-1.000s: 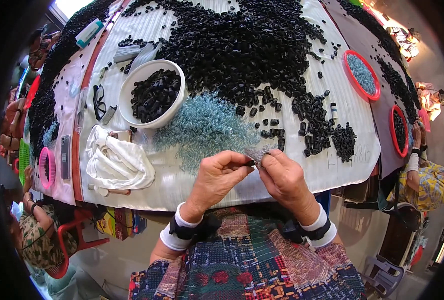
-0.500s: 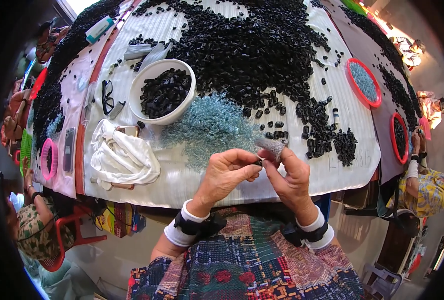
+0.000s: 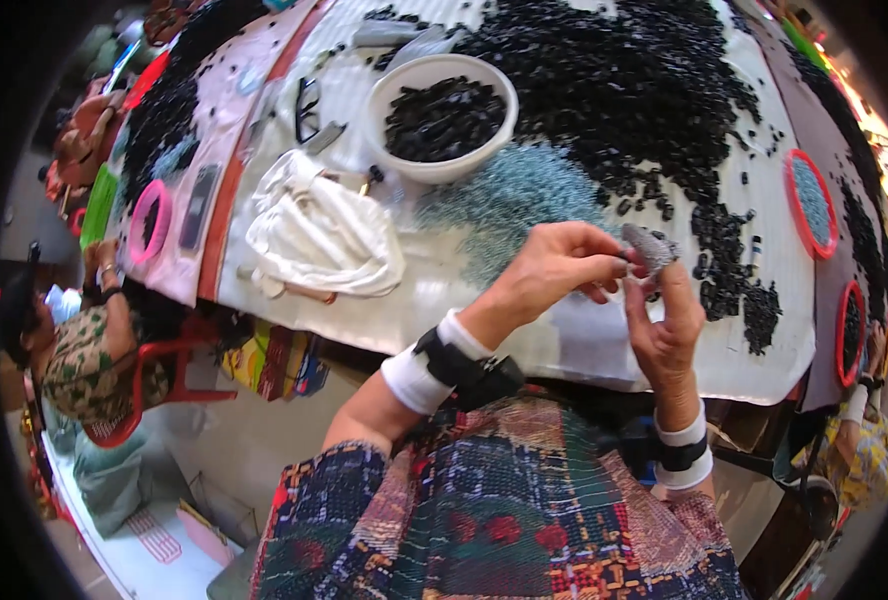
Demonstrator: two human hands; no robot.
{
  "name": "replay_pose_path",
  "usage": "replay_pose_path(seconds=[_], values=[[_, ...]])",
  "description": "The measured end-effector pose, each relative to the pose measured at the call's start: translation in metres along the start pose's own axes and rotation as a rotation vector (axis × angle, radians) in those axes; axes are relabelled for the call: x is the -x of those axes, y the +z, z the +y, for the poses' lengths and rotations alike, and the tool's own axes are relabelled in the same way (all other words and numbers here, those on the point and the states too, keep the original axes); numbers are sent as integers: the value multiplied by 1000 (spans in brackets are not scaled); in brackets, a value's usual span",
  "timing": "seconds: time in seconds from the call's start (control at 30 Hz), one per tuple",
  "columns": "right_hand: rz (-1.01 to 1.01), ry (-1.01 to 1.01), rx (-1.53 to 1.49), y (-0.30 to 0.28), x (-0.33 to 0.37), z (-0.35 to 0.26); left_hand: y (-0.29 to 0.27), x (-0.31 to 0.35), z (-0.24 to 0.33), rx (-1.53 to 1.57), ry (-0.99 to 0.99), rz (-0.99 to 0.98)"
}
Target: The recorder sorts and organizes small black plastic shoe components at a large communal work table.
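My left hand (image 3: 561,262) is closed in a pinch, with a small black piece at its fingertips. Facing it, my right hand (image 3: 666,325) has thumb and fingers drawn together; what lies between them is too small to make out. A grey, rough-textured piece (image 3: 648,250) sits at the right index fingertip; I cannot tell whether it is worn or held. Beyond the left hand spreads a heap of tiny pale-blue clear pieces (image 3: 524,195). Small black cylindrical parts (image 3: 604,90) lie in a large pile behind, and more fill a white bowl (image 3: 372,125).
A bunched white cloth (image 3: 324,235) and black-framed glasses (image 3: 308,112) lie to the left. Red-rimmed trays (image 3: 793,205) stand at right, a pink basket (image 3: 137,225) and a phone (image 3: 200,208) at left. Other people sit on both sides of the table (image 3: 564,345).
The view has shifted, so the table's things appear farther right, those at left and centre also higher. My hands stay close together, with a slightly wider gap between the palms.
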State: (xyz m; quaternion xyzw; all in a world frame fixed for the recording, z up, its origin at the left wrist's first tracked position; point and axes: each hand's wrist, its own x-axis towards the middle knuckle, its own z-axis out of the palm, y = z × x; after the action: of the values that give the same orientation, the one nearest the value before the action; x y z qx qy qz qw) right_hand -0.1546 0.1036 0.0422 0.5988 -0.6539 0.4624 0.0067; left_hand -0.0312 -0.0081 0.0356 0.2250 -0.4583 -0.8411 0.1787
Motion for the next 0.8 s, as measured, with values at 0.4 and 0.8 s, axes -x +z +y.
replay_pose_path(seconds=[0.4,0.8], values=[[53,-20,127,-8,13,11,0,-23,-5,139,-6,-169],[171,320,-44,-15,-7,43,-13,34,-17,240,-150,-91]])
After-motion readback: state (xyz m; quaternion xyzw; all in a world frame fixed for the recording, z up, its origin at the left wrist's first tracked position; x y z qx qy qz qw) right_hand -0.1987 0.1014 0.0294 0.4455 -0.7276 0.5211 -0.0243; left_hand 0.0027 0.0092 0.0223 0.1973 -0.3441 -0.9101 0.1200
